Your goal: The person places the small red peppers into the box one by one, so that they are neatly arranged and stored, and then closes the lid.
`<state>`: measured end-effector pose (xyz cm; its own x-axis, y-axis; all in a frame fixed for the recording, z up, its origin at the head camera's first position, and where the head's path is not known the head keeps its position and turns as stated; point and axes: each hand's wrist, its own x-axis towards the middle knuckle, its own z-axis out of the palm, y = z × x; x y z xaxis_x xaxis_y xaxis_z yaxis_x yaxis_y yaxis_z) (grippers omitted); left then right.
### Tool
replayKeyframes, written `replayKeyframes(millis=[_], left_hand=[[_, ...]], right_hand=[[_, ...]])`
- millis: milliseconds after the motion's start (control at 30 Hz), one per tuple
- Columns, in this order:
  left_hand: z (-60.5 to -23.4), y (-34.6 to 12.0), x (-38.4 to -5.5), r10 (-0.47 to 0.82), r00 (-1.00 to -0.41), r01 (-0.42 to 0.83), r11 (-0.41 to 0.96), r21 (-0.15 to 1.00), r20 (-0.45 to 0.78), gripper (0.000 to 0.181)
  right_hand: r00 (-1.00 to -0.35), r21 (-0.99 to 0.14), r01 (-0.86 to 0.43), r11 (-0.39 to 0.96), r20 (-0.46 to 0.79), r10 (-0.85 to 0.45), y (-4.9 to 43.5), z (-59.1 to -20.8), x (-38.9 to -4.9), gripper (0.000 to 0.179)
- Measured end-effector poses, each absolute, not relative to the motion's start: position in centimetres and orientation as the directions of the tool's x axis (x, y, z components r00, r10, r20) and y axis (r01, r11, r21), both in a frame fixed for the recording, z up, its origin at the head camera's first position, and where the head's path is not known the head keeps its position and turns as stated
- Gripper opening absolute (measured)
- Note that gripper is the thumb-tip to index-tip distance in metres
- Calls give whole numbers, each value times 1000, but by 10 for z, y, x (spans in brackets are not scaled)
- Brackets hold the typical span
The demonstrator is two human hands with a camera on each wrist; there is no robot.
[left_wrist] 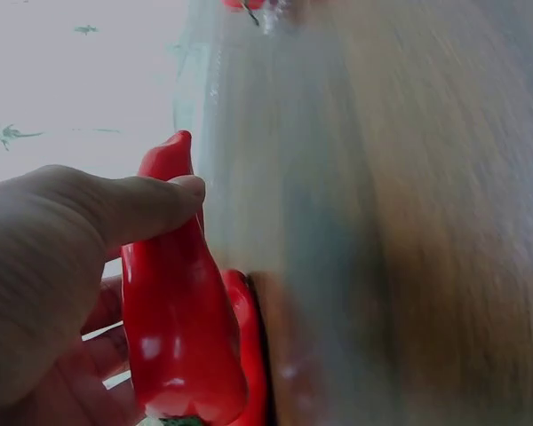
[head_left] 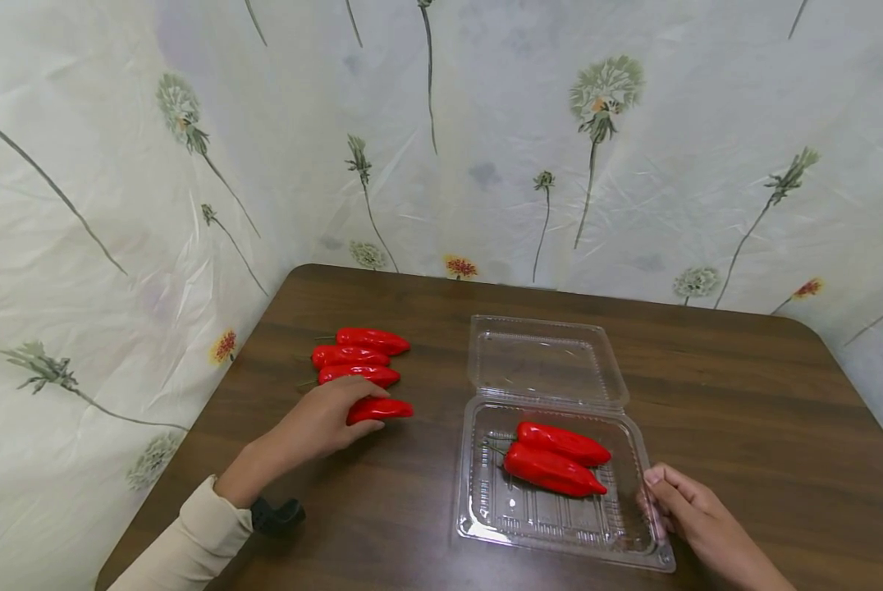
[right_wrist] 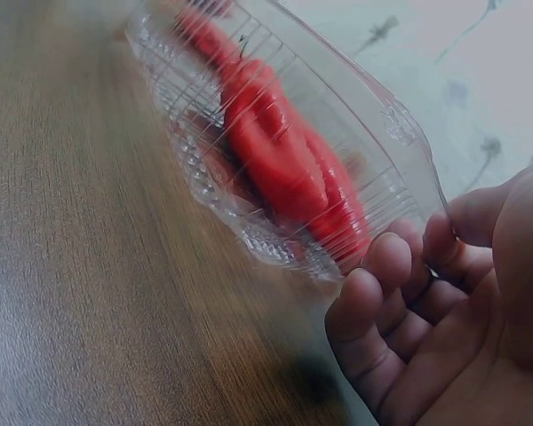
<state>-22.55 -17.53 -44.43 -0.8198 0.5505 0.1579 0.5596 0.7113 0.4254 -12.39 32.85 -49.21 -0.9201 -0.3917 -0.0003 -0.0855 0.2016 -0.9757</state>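
Note:
My left hand grips a red pepper with thumb and fingers; in the left wrist view the pepper spans the hand, its tip past the thumb. Just behind that hand, three more red peppers lie in a row with their tips to the right. On the right stands a clear plastic clamshell container, its lid folded back. Two red peppers lie side by side inside. My right hand pinches the container's right rim between thumb and fingers, as the right wrist view shows too.
Everything stands on a dark brown wooden table with rounded far corners. Flower-patterned sheeting hangs behind it and along its left side. A black band is on the left wrist, beside a cream sleeve.

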Motion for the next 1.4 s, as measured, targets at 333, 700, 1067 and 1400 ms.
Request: replayKeyframes(millis=[333, 700, 1067, 1400], left_hand=[[-424, -157, -218, 606, -776, 615, 665, 424, 176, 39], [-417, -136, -215, 641, -749, 639, 629, 442, 171, 39], [-410, -103, -210, 678, -725, 644, 606, 467, 119, 41], [-407, -70, -207, 751, -649, 711, 542, 449, 122, 41]], right_hand=[[-918, -981, -70, 182, -8, -397, 329, -492, -124, 26], [-908, -981, -103, 165, 25, -418, 330, -494, -126, 26], [-917, -977, -91, 191, 8, -398, 329, -493, -125, 26], [-915, -983, -82, 167, 8, -403, 329, -494, -125, 26]])
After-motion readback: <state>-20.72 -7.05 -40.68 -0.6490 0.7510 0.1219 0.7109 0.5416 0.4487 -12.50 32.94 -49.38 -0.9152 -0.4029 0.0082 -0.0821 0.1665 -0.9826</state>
